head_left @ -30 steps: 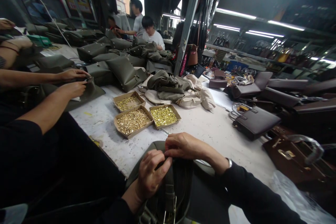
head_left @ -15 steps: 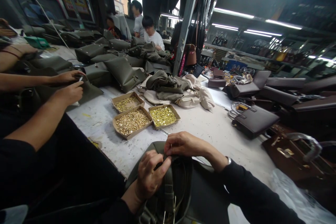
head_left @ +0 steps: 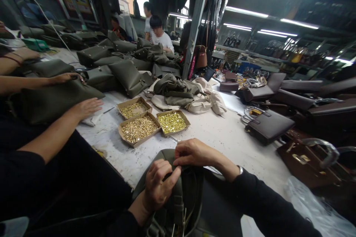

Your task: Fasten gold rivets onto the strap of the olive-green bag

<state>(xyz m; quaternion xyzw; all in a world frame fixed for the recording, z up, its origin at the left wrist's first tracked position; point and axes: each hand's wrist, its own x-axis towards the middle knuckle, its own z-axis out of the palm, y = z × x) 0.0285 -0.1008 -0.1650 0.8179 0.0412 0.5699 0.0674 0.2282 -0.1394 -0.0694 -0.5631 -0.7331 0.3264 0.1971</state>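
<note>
A dark green bag (head_left: 179, 196) with a strap and an open top lies at the bottom centre of the head view. My left hand (head_left: 160, 181) is closed on the bag's upper edge, thumb and fingers pinched together. From the right, my right hand (head_left: 191, 152) pinches the same edge, its fingertips close to those of my left hand. Anything small between the fingertips is hidden. Beyond my hands stand a tray of copper-gold studs (head_left: 139, 129), a tray of bright gold pieces (head_left: 172, 122) and a smaller-looking tray of gold pieces (head_left: 132, 109).
At the left, a co-worker's hand (head_left: 86, 108) is spread beside another green bag (head_left: 61, 94). Green bags (head_left: 126, 76) are piled at the back, with beige pieces (head_left: 198, 105) nearer. Brown bags (head_left: 269, 126) and clear plastic (head_left: 308, 200) lie at the right.
The co-worker's near hand has opened and moved right and down, and a thin tool now lies on the table. The co-worker's bag has shifted. My hands hold almost the same pose.
</note>
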